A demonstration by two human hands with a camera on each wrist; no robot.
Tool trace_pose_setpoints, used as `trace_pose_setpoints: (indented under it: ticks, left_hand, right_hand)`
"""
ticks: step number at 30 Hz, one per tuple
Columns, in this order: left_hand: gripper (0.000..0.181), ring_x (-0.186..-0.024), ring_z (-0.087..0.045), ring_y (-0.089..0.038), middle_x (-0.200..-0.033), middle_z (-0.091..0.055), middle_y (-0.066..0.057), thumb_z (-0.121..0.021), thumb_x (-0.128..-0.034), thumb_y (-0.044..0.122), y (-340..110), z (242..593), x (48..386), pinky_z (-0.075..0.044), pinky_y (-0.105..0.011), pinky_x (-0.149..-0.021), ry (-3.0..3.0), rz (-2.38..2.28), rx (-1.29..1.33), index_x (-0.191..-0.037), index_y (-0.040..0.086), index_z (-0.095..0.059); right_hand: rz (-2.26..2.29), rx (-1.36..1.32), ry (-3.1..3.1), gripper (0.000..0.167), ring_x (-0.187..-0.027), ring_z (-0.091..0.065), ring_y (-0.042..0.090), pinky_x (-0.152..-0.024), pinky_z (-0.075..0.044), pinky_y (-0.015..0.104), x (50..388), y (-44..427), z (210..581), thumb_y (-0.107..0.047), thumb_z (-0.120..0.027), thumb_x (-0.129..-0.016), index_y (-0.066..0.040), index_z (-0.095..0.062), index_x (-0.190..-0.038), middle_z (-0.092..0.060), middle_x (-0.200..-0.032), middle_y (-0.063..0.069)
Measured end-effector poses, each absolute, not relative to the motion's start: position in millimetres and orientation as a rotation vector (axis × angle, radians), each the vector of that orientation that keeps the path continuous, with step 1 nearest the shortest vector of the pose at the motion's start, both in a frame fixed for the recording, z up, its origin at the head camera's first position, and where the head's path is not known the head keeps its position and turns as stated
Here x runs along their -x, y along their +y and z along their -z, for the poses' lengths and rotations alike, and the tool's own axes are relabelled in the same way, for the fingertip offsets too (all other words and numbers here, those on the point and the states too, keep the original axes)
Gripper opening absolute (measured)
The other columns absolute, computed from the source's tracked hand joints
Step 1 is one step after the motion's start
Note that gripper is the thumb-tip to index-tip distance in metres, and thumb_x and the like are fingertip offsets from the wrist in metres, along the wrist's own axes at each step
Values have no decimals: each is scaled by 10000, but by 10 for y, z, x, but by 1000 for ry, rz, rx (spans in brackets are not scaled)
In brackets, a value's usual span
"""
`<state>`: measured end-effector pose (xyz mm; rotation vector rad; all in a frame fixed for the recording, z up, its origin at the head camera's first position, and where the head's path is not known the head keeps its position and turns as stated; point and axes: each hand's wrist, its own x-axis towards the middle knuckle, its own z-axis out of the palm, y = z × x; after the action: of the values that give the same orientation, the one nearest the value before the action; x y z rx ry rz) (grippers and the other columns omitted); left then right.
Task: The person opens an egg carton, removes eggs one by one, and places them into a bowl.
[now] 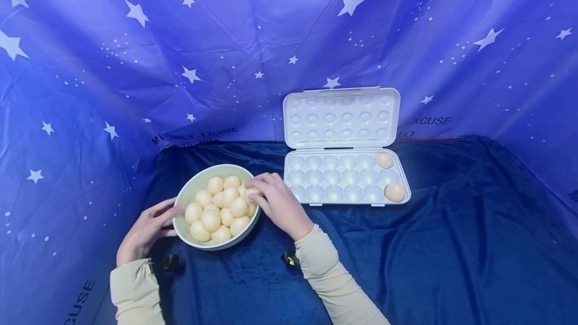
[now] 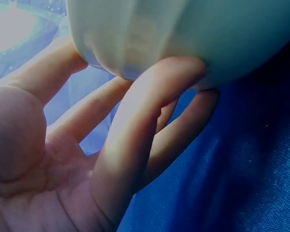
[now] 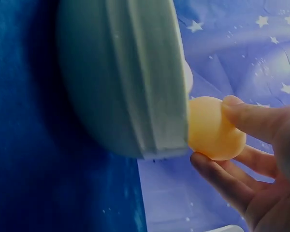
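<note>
A pale green bowl [image 1: 194, 241] full of cream-coloured eggs [image 1: 210, 220] stands on the dark blue cloth. My left hand [image 1: 145, 232] holds the bowl's left side, one digit at the rim and other fingertips against the outer wall [image 2: 135, 34]. At the bowl's right rim, my right hand [image 1: 282, 204] pinches an egg [image 3: 215, 128] between thumb and fingers; the egg is just at the rim. Right of the bowl lies an opened white egg carton [image 1: 346, 201], with one egg [image 1: 385, 160] in its back right hollow and another egg [image 1: 395, 192] in its front right hollow.
The carton's lid [image 1: 341, 143] stands raised against the blue star-patterned curtain [image 1: 253, 39]. Dark blue cloth [image 1: 474, 245] covers the table, with folds to the right. A small black device [image 1: 169, 263] is at the left wrist, and another [image 1: 289, 258] at the right.
</note>
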<state>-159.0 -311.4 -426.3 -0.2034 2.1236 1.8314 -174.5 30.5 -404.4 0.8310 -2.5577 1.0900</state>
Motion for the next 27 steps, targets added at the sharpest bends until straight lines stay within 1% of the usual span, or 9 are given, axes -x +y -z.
trace_pose_setpoints:
  ticks: [2,5,7,12,14,17,20,24,27]
  left_hand:
    - [377,-923,-713,-85,-1024,-713,129,-612,-1004,245,-3114,4263,1588,-613,-331,-759,2131,-1825,206,-1361,136,-557]
    - [477,-923,-711,-85,-1030,-707,130,-600,-1011,236,-3118,4254,1595,-613,-333,-759,2138,-1819,198,-1433,50,-479]
    - [506,-919,-711,-84,-1029,-705,131,-596,-1013,232,-3119,4245,1599,-613,-331,-756,2142,-1817,200,-1449,20,-449]
    - [440,-915,-711,-82,-1022,-707,133,-598,-1012,229,-3105,4236,1585,-613,-325,-752,2137,-1824,205,-1413,74,-500]
    - [449,-916,-711,-80,-1023,-707,133,-597,-1012,230,-3103,4230,1579,-612,-324,-754,2134,-1826,201,-1418,65,-494]
    - [499,-920,-710,-80,-1028,-707,131,-598,-1012,233,-3100,4224,1575,-612,-325,-756,2130,-1829,197,-1440,19,-458]
    - [501,-920,-711,-82,-1026,-710,128,-607,-1007,233,-3095,4223,1576,-613,-326,-754,2130,-1835,207,-1434,16,-463]
    - [466,-925,-713,-85,-1025,-712,129,-616,-1002,236,-3093,4231,1576,-613,-330,-759,2129,-1833,220,-1411,50,-494]
    - [502,-929,-712,-81,-1029,-708,134,-607,-1007,242,-3096,4230,1576,-612,-329,-764,2138,-1819,207,-1437,28,-465]
  right_hand:
    - [-1079,-848,-2556,220,-1074,-555,205,-968,-499,344,1738,267,4057,-211,-638,-977,-122,-707,-1165,-653,-1173,37]
    - [-1048,-860,-2553,221,-1095,-553,200,-986,-493,328,1735,224,4081,-201,-643,-974,-123,-708,-1170,-651,-1186,34]
    - [-1010,-867,-2548,215,-1113,-550,196,-996,-491,316,1736,196,4100,-188,-647,-971,-123,-711,-1166,-650,-1188,34]
    - [-835,-905,-2517,196,-1128,-561,199,-998,-492,316,1735,130,4173,-140,-677,-947,-130,-728,-1136,-662,-1198,43]
    - [-767,-919,-2508,196,-1124,-568,202,-999,-489,324,1734,109,4197,-128,-689,-937,-134,-734,-1127,-667,-1204,45]
    - [-711,-931,-2510,190,-1121,-572,209,-1001,-485,335,1734,92,4218,-123,-688,-937,-135,-737,-1120,-671,-1205,48]
    - [-701,-934,-2526,213,-1143,-569,217,-1016,-477,334,1737,90,4219,-125,-679,-944,-118,-720,-1152,-667,-1226,58]
    - [-741,-931,-2550,272,-1180,-566,217,-1041,-468,318,1743,113,4215,-104,-659,-953,-82,-691,-1222,-658,-1267,72]
    - [-813,-915,-2543,283,-1184,-569,214,-1032,-479,309,1758,140,4206,-63,-636,-954,-65,-690,-1232,-660,-1278,82]
